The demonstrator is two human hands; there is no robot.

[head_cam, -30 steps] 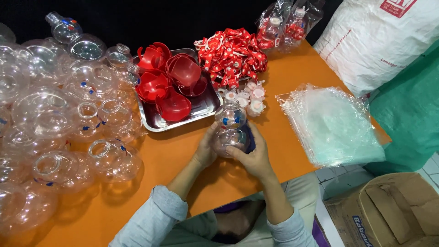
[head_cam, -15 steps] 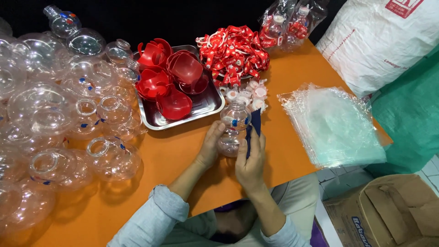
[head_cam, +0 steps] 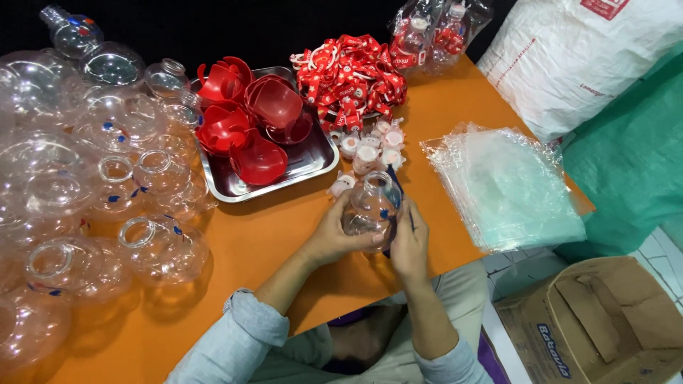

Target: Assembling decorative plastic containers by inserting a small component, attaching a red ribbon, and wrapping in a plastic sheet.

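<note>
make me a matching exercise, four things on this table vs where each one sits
Things:
1. red cups
2. clear bottle
3. plastic bags
4. red straps

Places:
A. stacked flat at the table's right edge
B. held between both hands
C. in the metal tray
D. heaped at the far edge, behind the small caps

Pairs: 1-C, 2-B, 3-A, 4-D

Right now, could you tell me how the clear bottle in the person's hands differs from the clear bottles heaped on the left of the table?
The held bottle is gripped between the left hand and right hand; the heaped bottles lie loose and untouched. The held bottle sits alone near the table's front edge; the heaped bottles crowd against each other. Both are clear, round plastic with open necks.
</note>
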